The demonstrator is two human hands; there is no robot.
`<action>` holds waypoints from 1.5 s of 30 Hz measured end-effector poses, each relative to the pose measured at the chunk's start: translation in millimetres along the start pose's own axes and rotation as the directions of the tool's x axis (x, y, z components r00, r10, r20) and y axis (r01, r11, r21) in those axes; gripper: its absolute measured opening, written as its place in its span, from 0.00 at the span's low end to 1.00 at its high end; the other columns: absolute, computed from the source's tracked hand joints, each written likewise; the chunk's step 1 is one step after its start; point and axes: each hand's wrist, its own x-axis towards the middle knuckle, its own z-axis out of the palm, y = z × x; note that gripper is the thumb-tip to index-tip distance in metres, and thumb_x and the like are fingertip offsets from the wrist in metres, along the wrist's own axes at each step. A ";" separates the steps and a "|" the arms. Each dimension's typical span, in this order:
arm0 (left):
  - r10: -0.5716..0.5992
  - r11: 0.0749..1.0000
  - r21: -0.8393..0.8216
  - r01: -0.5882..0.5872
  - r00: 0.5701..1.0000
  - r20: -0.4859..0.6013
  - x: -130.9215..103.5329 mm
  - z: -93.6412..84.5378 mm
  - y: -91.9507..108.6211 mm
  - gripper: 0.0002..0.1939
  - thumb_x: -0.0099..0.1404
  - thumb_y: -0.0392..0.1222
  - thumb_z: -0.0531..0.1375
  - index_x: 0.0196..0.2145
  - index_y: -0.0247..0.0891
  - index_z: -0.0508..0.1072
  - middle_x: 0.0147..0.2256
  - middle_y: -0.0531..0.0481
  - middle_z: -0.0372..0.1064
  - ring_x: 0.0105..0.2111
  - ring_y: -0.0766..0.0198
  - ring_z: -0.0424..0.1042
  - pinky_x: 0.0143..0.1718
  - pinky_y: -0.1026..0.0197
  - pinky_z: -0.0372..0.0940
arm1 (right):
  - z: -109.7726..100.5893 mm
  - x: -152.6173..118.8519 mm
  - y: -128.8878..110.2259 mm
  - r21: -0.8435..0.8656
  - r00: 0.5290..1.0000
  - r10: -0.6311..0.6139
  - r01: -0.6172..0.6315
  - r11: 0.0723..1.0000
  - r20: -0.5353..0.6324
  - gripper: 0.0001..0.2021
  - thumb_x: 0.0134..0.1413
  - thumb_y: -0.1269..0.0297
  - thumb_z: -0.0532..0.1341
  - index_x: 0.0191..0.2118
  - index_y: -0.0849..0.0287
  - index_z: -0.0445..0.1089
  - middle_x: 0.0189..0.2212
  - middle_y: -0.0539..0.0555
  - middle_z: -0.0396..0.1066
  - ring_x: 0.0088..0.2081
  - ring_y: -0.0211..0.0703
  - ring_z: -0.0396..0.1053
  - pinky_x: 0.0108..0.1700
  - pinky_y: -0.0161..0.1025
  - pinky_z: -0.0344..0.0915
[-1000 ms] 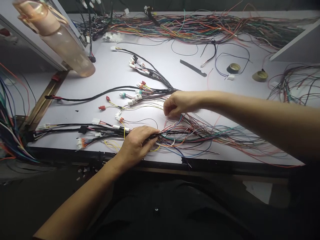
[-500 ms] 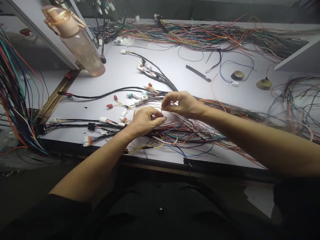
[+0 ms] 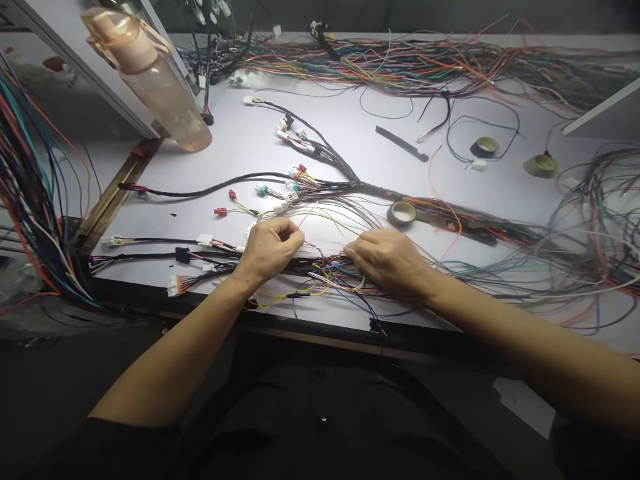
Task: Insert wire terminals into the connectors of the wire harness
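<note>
Head view: left hand (image 3: 270, 247) curled, fingertips pinched on thin wires at the near bench (image 3: 330, 133) edge; right hand (image 3: 387, 259) flat, fingers together, pressing the loose wire bundle (image 3: 335, 270) just beside it. Tape roll (image 3: 401, 213) near, behind the right hand.

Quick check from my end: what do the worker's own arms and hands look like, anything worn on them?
Both hands are bare: no gloves, rings or watch show on the left hand or the right hand. The forearms are uncovered; dark sleeves start only near the lower frame edge, matching the dark top.
</note>
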 end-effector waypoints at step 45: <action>0.203 0.908 0.415 -0.057 0.927 -0.316 -25.6 -109.2 -68.4 0.11 0.63 0.46 0.59 0.41 0.47 0.78 0.42 0.49 0.75 0.44 0.55 0.69 0.52 0.49 0.57 | 12.2 75.8 -61.2 0.562 0.947 0.253 -0.101 0.821 -0.199 0.08 0.63 0.63 0.56 0.35 0.56 0.71 0.30 0.50 0.74 0.33 0.41 0.69 0.42 0.42 0.57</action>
